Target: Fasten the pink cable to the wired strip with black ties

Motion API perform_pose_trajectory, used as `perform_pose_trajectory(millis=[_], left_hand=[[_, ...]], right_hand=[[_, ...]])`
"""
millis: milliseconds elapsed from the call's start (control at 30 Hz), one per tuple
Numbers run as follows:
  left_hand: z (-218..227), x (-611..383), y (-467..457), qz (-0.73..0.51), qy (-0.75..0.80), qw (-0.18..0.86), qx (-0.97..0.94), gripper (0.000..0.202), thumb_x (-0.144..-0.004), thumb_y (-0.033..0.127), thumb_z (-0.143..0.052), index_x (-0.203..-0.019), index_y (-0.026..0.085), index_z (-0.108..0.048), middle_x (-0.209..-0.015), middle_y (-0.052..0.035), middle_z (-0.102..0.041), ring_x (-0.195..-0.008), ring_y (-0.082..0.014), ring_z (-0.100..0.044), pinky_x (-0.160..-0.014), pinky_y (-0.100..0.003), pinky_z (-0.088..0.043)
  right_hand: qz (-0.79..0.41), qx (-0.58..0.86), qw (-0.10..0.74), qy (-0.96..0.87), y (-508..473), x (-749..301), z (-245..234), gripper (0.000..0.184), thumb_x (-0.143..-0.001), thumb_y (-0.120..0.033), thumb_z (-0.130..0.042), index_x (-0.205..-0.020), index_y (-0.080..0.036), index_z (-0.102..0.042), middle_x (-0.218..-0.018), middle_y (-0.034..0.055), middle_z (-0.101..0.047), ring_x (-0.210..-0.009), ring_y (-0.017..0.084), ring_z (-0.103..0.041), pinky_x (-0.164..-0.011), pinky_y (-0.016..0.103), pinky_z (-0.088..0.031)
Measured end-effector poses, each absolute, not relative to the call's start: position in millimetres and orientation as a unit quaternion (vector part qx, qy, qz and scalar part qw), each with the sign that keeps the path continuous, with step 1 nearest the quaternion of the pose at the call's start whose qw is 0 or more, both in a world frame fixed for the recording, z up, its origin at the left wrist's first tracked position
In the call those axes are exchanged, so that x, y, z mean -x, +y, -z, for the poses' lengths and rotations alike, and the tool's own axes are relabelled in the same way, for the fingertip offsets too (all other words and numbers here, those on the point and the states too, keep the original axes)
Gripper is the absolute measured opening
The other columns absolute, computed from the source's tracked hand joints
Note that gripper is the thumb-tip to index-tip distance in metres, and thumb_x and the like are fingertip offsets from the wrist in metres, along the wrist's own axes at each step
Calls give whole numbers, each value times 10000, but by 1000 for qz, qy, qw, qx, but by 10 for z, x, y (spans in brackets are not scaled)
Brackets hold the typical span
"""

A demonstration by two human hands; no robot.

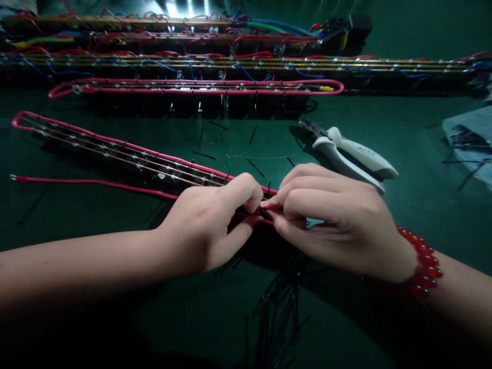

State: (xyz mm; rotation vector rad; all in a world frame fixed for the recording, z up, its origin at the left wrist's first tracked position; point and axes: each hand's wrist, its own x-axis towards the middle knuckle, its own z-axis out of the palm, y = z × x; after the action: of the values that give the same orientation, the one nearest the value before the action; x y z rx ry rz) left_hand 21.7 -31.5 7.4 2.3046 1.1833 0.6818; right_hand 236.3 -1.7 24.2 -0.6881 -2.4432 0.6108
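On the green work surface (418, 154), the long black strip (142, 167) lies aslant before me, its near end under my hands. My left hand (215, 223) has thumb and bent forefinger pressed together, seemingly pinching the red cable (96, 182) along the strip's edge; my right hand (334, 220) pinches, with thumb and fingertips, a small dark piece, probably a black tie (263, 207). I judge the strip light yet awkwardly long, and stiff along its copper rods (151, 169), whose soldered joints are its fragile part; it is best held by the dark sides, without pressing on the metal. The cable should prove springy, its jacket smooth, hence best pinned close to the tie. The tie, thin and slippery, is best taken by its very end.
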Motion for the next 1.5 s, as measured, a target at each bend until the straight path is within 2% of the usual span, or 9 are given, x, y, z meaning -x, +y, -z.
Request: perform_pose_trajectory(millis=[400,600,900,1200,1500], left_hand=[[-53,-223,-320,-258,434,254,-825,151,-893,159,-577,-943,228,-452,-747,74,-580,-566,-64,-540,-520,-187,-345],[-94,-225,-321,-255,430,242,-831,129,-900,148,-560,-918,220,-455,-697,92,-529,-479,-39,-428,-484,-176,-306],[-128,-221,-303,-250,423,213,-845,141,-894,133,-561,-901,227,-456,-686,87,-524,-495,-58,-414,-479,-166,-310],[-90,-192,-282,-230,377,157,-883,107,-886,127,-544,-907,223,-504,-664,87,-520,-517,-80,-464,-530,-211,-342],[-65,-154,-263,-208,349,137,-903,87,-910,140,-527,-941,221,-536,-723,60,-594,-628,-97,-587,-575,-244,-366]], right_hand=[[-238,249,260,-902,-4,-2351,-227,261,-908,-58,-580,-672,-165,-547,-746,52,-673,-755,154,-605,-727,317,-475],[-219,238,261,-910,-16,-2362,-222,257,-917,-81,-584,-683,-178,-537,-752,42,-675,-763,157,-608,-721,312,-487],[-180,224,262,-921,-30,-2351,-197,267,-926,-80,-583,-681,-176,-536,-740,48,-652,-748,163,-598,-710,329,-505],[-198,236,268,-913,-35,-2342,-185,243,-921,-75,-585,-708,-186,-547,-779,49,-683,-756,157,-602,-699,324,-505],[-213,240,269,-908,-30,-2346,-176,254,-911,-70,-576,-694,-192,-530,-768,43,-666,-759,163,-603,-690,319,-506]])
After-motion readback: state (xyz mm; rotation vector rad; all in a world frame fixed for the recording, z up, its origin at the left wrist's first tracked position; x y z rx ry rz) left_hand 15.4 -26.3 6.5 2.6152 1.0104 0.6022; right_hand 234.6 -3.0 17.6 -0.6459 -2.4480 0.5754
